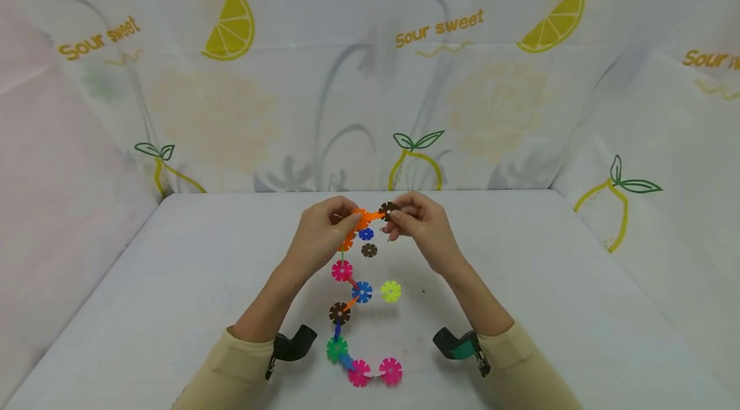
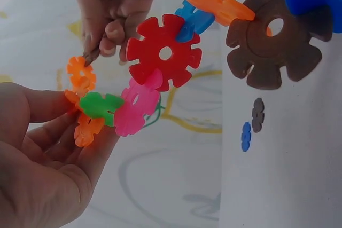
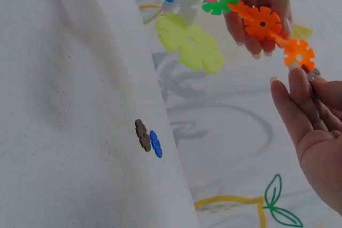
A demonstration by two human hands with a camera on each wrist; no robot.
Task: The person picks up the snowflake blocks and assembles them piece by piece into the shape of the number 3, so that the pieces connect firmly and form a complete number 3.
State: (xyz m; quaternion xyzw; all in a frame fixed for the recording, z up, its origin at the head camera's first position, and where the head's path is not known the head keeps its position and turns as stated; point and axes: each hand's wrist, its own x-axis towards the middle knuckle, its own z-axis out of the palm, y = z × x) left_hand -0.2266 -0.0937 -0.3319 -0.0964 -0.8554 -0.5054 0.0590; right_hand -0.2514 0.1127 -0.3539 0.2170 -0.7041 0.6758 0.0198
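A chain of notched, interlocking plastic snowflake discs in many colours hangs from the hands; its pink disc (image 1: 342, 270) and green disc (image 1: 337, 349) show in the head view. At its upper end the left hand (image 1: 319, 233) pinches an orange disc (image 2: 88, 126) between thumb and fingers. Opposite it, the right hand (image 1: 426, 230) grips a brown snowflake disc (image 1: 388, 211) with thumb and fingertips. That disc meets the chain's last orange disc (image 3: 299, 53); fingers partly hide the joint. A yellow-green disc (image 3: 189, 44) branches off the chain by a whitish disc (image 3: 183, 1).
Beyond the chain, a loose blue disc (image 1: 366, 234) and a loose brown disc (image 1: 369, 250) lie on the white table (image 1: 520, 281). A printed cloth (image 1: 324, 108) rises behind the table's far edge. Dark wrist mounts (image 1: 295, 342) stick out from both sleeves.
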